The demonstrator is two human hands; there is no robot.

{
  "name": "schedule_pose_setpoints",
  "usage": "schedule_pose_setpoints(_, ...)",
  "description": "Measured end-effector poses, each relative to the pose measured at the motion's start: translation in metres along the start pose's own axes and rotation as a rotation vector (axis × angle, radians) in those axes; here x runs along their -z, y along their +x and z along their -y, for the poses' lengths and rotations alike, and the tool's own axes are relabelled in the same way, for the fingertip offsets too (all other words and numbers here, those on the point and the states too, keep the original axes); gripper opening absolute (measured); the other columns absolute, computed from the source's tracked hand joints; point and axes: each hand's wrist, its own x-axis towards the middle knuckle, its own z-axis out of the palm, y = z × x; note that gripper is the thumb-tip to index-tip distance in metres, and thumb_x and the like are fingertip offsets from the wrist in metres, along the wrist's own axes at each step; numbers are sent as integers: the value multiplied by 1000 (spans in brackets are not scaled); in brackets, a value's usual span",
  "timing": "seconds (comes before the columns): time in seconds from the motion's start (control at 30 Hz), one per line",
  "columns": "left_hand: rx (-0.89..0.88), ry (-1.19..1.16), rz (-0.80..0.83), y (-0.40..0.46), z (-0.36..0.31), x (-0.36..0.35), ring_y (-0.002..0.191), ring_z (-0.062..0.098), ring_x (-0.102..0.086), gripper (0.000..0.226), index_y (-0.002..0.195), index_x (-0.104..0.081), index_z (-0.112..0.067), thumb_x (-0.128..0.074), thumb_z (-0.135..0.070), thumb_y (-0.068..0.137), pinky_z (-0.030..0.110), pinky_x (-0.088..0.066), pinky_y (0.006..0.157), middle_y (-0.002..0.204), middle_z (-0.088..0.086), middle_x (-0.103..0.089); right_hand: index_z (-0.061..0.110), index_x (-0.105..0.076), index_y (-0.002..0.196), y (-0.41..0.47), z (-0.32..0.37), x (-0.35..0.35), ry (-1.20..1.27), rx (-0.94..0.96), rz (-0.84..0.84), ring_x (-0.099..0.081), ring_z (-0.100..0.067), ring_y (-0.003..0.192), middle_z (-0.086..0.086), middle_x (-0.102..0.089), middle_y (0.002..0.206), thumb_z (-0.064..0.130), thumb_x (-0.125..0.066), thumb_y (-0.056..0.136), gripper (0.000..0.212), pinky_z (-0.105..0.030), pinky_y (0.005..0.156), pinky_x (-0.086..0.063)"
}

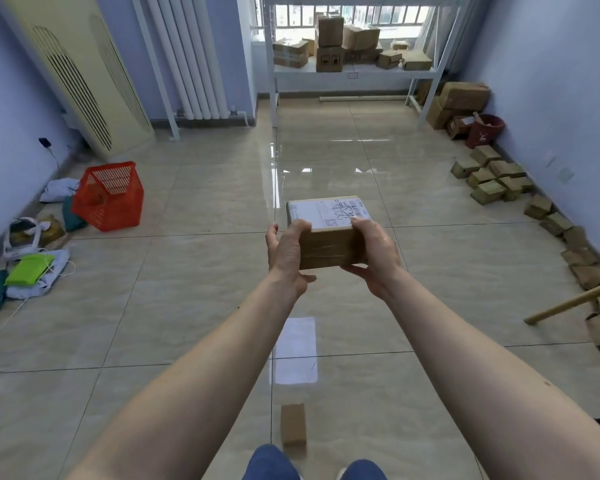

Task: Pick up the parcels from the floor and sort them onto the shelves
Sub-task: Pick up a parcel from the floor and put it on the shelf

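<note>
Parcel (329, 233) sits mid-frame, held out in front of the person at arm's length, clear of the floor. Brown cardboard, white shipping label on top with a barcode and black scribble. Left hand (286, 252) clamps its left side, thumb over the top edge near the label. Right hand (373, 258) clamps the right side, fingers on top, thumb under the lower edge. Both grasps are closed on the parcel, both arms stretched forward.

Small box (293, 424) lies on the tiled floor (187, 323) at the bottom centre, just above the person's knees (274, 462) in blue trousers.

White shelf rack (354, 74) stands at the top centre against the window, carrying a cluster of cardboard boxes (329, 43) on one level.

Right edge of frame: a row of small parcels (492, 178) runs along the wall, with bigger cartons (461, 98) and a dark red bucket (484, 129) toward the upper right. Wooden stick (572, 301) leans in at the lower right.

Left side: red plastic basket (110, 195) tipped on its side, with soft mailer bags (32, 268) scattered near the wall. Cream floor-standing air conditioner (73, 71) and white radiator (187, 57) at the upper left.
</note>
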Motion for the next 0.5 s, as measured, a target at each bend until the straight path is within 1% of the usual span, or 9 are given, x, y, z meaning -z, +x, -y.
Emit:
schedule_pose_setpoints(0.03,30,34,5,-2,-4,0,107,28,-59,85,143,-37,-38,-68,-40,65,60,-47,92,129,6,-56,26,-65,100,1,6,5,-4,-2,-11,-60,-24,100,-3,-60,111,40,-63,84,22,-40,69,-58)
schedule_pose_setpoints(0.07,55,55,15,-2,-8,-1,103,26,-60,75,137,-46,-35,-68,-43,65,55,-50,88,126,5,-59,26,-64,96,3,13,10,-7,-2,-11,-57,-22,95,-3,-59,107,38,-61,84,18,-36,66,-55)
schedule_pose_setpoints(0.1,73,74,32,-2,-13,-2,98,25,-61,59,126,-56,-31,-67,-44,69,51,-52,87,118,6,-62,25,-64,96,6,18,15,-15,-1,3,-55,-20,91,-3,-57,104,36,-60,84,17,-35,65,-52)
schedule_pose_setpoints(0.17,115,106,82,-1,-19,-4,93,24,-62,26,99,-64,-27,-65,-42,78,46,-54,91,99,6,-64,21,-65,102,12,29,25,-51,-6,55,-53,-19,86,-3,-56,101,36,-59,82,26,-34,65,-51)
schedule_pose_setpoints(0.2,133,117,105,1,-21,-6,92,25,-62,18,92,-64,-26,-65,-40,80,46,-55,94,94,6,-64,18,-65,105,15,34,29,-77,-10,82,-53,-18,83,-4,-56,99,36,-59,79,32,-34,65,-51)
schedule_pose_setpoints(0.3,124,161,119,3,-18,-19,94,27,-60,13,88,-63,-23,-64,-34,81,52,-54,97,95,7,-60,16,-64,106,29,43,40,-105,-4,104,-49,-16,73,-3,-54,90,38,-60,73,39,-34,68,-50)
schedule_pose_setpoints(0.37,69,153,86,7,-13,-33,91,26,-60,15,88,-64,-20,-63,-33,81,52,-57,92,94,8,-60,18,-62,110,40,48,45,-75,11,76,-48,-15,70,0,-54,87,37,-60,80,35,-32,67,-49)
schedule_pose_setpoints(0.4,41,139,70,9,-10,-41,89,24,-61,17,90,-65,-19,-63,-33,81,50,-59,87,92,7,-63,18,-60,115,45,49,47,-57,14,72,-52,-15,72,0,-57,89,37,-61,84,37,-31,66,-49)
schedule_pose_setpoints(0.5,-18,81,25,15,-1,-69,86,23,-62,21,96,-67,-18,-62,-33,83,42,-59,75,89,5,-67,21,-51,132,62,53,57,-25,15,119,-66,-20,91,-4,-68,106,45,-62,85,54,-33,64,-55)
